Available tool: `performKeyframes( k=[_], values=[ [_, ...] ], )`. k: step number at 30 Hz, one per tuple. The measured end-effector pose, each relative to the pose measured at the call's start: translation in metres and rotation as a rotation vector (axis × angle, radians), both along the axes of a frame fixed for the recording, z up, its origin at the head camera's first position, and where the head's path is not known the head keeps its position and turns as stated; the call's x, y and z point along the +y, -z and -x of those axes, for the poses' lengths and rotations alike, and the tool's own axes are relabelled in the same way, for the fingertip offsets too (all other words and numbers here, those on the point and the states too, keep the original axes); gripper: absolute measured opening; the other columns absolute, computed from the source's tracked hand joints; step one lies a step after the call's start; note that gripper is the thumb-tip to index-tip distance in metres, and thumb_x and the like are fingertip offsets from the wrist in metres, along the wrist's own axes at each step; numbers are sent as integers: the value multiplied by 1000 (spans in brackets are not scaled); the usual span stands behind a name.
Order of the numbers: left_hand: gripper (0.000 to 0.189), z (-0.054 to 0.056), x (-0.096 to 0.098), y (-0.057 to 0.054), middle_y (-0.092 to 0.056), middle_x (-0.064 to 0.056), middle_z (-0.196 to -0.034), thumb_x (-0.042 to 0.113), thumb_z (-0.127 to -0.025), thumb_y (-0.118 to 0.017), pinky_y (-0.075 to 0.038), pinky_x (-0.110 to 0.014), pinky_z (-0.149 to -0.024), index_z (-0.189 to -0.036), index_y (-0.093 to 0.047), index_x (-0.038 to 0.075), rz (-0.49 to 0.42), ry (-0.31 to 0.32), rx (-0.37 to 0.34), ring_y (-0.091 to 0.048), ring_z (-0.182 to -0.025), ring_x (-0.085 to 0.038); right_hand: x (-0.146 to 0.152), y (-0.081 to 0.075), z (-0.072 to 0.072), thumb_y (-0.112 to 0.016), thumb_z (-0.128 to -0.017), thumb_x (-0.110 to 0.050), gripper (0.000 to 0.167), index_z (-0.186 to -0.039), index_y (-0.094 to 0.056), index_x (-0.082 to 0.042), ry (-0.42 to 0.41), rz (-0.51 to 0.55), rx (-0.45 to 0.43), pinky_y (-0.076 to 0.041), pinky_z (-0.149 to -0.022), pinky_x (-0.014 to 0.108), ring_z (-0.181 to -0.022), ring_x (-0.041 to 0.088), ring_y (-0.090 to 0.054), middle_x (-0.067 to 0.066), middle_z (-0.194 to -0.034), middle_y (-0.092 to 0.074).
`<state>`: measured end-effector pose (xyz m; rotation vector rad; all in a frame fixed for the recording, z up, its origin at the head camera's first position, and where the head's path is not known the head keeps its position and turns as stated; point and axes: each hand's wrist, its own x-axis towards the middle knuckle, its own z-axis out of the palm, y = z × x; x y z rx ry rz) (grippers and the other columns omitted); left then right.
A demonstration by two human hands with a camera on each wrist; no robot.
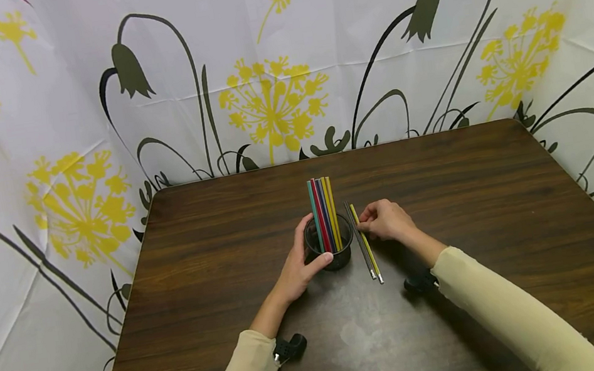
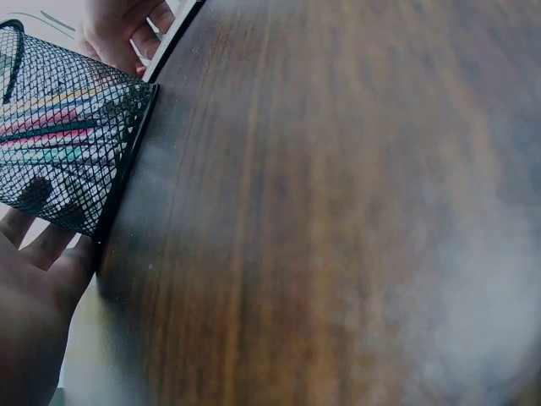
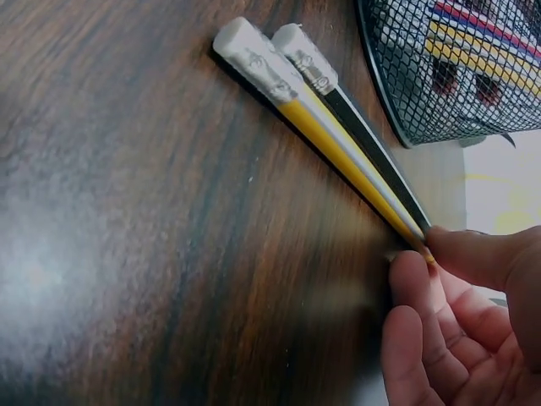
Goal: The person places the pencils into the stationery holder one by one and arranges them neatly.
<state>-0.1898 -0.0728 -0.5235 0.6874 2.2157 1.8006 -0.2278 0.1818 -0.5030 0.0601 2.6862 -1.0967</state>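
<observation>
A black mesh pencil cup (image 1: 341,259) stands on the table with several colored pencils (image 1: 324,216) upright in it: teal, red, dark blue and yellow. My left hand (image 1: 295,272) grips the cup's near left side, thumb across the front; its fingertips press the mesh low down in the left wrist view. Just right of the cup, a yellow pencil (image 3: 338,156) and a black pencil (image 3: 359,123) lie side by side, white eraser ends toward me. My right hand (image 1: 389,221) pinches the yellow pencil between thumb and index finger (image 3: 409,275), the other fingers loosely curled below.
The dark wood-grain table (image 1: 214,241) reaches back to a white curtain (image 1: 248,2) with yellow and dark green flower prints. Black wrist cameras (image 1: 290,347) hang at both cream sleeves, close over the tabletop.
</observation>
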Motion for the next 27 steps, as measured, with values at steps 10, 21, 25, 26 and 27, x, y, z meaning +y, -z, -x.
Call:
performKeyframes(
  k=[10, 21, 25, 26, 27],
  values=[
    [83, 1, -1, -1, -28, -10, -155, 17, -92, -65, -28, -58, -109, -157, -13, 27, -10, 18, -5, -35, -137, -29, 3, -9, -3, -75, -84, -35, 17, -82, -68, -20, -14, -178, -67, -43, -57, 37, -54, 14, -62, -6, -56, -64],
    [81, 0, 0, -1, -30, -3, -154, 22, -92, -65, -29, -55, -109, -154, -16, 38, -9, 6, -4, -37, -135, -23, 0, -20, -9, -71, -82, -31, 12, -77, -65, -22, -68, -345, -78, -44, -58, 40, -59, 16, -59, -7, -54, -62],
    [81, 0, 0, -1, -30, -3, -154, 25, -92, -65, -29, -56, -109, -154, -15, 39, -5, 6, -3, -37, -135, -23, 2, -19, -9, -69, -82, -28, 9, -79, -66, -21, -61, -320, -67, -44, -57, 39, -56, 14, -60, -6, -54, -63],
    [81, 0, 0, -1, -30, -3, -154, 26, -92, -66, -29, -56, -109, -154, -15, 39, -4, 6, -1, -37, -135, -24, 2, -19, -9, -69, -82, -28, 9, -79, -66, -20, -59, -309, -65, -44, -56, 38, -55, 14, -60, -6, -54, -63],
    [81, 0, 0, -1, -30, -4, -154, 27, -91, -66, -29, -56, -109, -154, -15, 39, -5, 7, 1, -37, -135, -24, 3, -19, -9, -68, -83, -27, 8, -80, -66, -20, -58, -297, -63, -44, -56, 38, -55, 14, -61, -6, -55, -63]
  ],
)
